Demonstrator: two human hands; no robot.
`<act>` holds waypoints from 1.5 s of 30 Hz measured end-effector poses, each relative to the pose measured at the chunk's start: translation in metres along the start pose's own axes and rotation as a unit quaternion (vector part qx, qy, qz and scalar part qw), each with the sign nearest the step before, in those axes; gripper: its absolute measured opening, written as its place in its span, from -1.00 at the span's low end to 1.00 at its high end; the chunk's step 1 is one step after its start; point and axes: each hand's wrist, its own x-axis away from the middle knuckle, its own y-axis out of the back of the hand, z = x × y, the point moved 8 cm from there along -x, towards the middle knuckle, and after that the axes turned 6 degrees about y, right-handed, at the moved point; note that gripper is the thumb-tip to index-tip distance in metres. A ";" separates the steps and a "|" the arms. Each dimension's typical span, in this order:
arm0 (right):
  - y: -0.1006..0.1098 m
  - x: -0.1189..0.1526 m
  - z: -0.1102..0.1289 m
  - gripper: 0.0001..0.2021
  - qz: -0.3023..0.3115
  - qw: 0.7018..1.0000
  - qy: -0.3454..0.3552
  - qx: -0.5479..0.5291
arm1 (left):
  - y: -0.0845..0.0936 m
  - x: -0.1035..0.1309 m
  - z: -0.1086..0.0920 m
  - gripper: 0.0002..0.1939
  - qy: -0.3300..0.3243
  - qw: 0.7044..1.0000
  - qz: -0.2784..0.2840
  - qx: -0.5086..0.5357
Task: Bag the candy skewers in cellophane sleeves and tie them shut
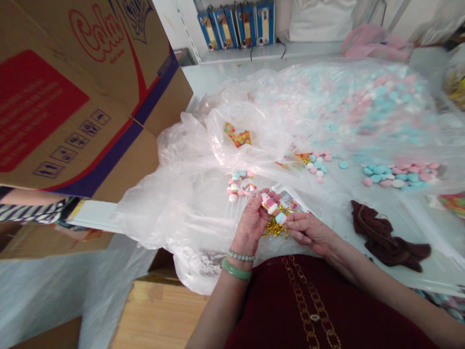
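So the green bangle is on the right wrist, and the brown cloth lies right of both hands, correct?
Not quite: the head view shows the green bangle on the wrist of the left hand, not the right hand. The brown cloth does lie right of both.

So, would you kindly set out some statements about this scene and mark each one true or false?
1. The left hand holds a pink-and-white piece. True.
2. The green bangle is on the right wrist. False: it is on the left.
3. The brown cloth lies to the right of the right hand. True.
4. The gold strips are inside the box. False: they are close to the hands.
5. The box reads "Cola" in red. True.
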 end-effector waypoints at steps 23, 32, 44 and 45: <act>-0.009 0.025 0.057 -0.75 -0.196 0.731 0.324 0.568 | -0.007 0.003 0.003 -0.81 0.005 1.000 0.005 -0.018; -0.024 -0.013 0.005 -0.86 0.073 0.989 -0.021 -0.125 | -0.007 0.008 -0.004 -0.79 0.041 0.999 -0.003 -0.003; -0.011 -0.016 0.003 -0.84 -0.027 0.999 0.015 0.021 | -0.001 0.004 -0.018 -0.67 0.025 0.999 0.007 -0.037; -0.009 -0.016 0.008 -0.86 -0.050 0.994 0.044 0.082 | 0.001 0.003 -0.018 -0.69 0.031 0.999 -0.008 -0.040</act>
